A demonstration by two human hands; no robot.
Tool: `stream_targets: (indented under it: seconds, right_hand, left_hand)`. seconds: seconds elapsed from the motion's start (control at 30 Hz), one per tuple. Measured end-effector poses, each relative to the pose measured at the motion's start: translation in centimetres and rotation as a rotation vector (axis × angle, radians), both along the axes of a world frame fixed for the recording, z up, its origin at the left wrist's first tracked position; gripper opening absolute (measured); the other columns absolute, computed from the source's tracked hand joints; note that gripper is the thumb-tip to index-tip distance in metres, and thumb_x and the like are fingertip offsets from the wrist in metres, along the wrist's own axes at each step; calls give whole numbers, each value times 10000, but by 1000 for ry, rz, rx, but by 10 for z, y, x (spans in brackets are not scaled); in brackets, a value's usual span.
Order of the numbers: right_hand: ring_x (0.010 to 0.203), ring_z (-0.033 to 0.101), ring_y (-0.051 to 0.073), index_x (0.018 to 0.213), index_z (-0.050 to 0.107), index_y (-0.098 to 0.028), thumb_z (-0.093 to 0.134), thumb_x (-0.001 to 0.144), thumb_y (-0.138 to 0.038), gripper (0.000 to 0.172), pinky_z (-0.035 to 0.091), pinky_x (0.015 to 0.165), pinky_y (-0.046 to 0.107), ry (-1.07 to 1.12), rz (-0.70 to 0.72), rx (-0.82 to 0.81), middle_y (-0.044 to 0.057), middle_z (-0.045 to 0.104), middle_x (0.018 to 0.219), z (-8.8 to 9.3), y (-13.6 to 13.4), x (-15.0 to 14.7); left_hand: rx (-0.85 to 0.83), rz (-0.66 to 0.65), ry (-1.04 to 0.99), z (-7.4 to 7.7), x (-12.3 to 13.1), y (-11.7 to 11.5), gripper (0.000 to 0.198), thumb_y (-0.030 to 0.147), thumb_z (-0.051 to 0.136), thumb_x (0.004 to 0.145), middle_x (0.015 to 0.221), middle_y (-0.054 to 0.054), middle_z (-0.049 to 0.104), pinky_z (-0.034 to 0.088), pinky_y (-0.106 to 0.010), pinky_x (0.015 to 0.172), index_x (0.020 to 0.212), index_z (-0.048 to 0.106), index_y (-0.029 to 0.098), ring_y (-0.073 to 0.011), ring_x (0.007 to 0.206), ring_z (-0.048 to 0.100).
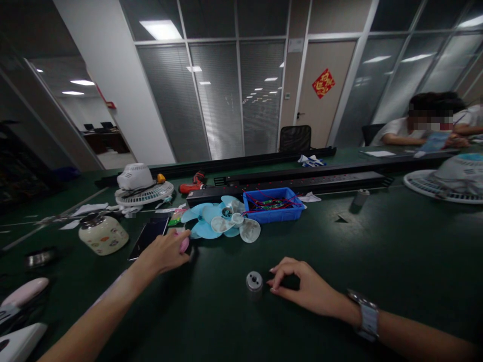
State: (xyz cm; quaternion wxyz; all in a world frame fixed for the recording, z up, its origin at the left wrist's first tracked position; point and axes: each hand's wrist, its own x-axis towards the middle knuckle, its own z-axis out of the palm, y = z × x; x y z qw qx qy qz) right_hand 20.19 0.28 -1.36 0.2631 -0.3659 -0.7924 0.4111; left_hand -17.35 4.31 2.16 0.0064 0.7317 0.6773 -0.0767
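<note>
My left hand reaches over a rounded pink object, its fingers curled around it; the hand hides part of the object, and its kind is unclear. Just beyond lie light-blue and whitish fan blades. In the lower middle, a short metal cylinder with holes in its top stands upright on the dark green table. My right hand is to the right of this cylinder, apart from it. Its thumb and index tips come together in a loose pinch, with nothing visible between them.
Behind the blades sit a blue bin of wires and an orange drill. To the left are a floral pot, a dark tablet-like panel and a fan part. Another metal cylinder stands right. People sit beyond.
</note>
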Motion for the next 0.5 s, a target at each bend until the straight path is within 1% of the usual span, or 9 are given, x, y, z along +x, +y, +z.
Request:
stream_targets:
  seconds: [0.1,0.23,0.3,0.4,0.5]
  right_hand:
    - [1045,617,199,834,716,-199,690,819,-288,94,487,909,352,-4,1,11,55,674,1007,-1,0,0]
    - [1042,617,201,826,712,-197,693,816,-286,91,489,905,356,1,-6,11,56,673,997,-2,1,0]
    - [1046,616,201,829,712,-199,692,817,-284,88,486,912,360,1,-7,11,55,674,992,-2,1,-1]
    - [1050,615,205,829,710,-194,689,819,-282,92,485,915,364,5,-11,4,60,674,989,-2,1,-1]
    - [1055,613,211,832,712,-194,688,819,-288,98,487,916,372,6,-8,-4,62,675,990,-2,1,0]
  left_hand:
    - [19,-10,-3,3,-2,3,598,382,570,721,1184,-167,559,490,-436,797,1293,491,225,-347,962,639]
    - [40,-7,3,10,-9,8,640,379,590,688,1177,-162,578,492,-406,780,1297,478,218,-336,939,648]
    - [42,-10,-10,15,-15,10,610,401,565,718,1173,-154,601,488,-389,788,1293,481,217,-329,966,643]
    - [15,-5,-54,21,-23,12,533,418,464,806,1136,-131,649,481,-383,799,1302,477,225,-318,982,647]
    - [0,10,-96,22,-26,13,570,449,453,819,1133,-130,650,481,-386,802,1349,439,241,-317,970,654]
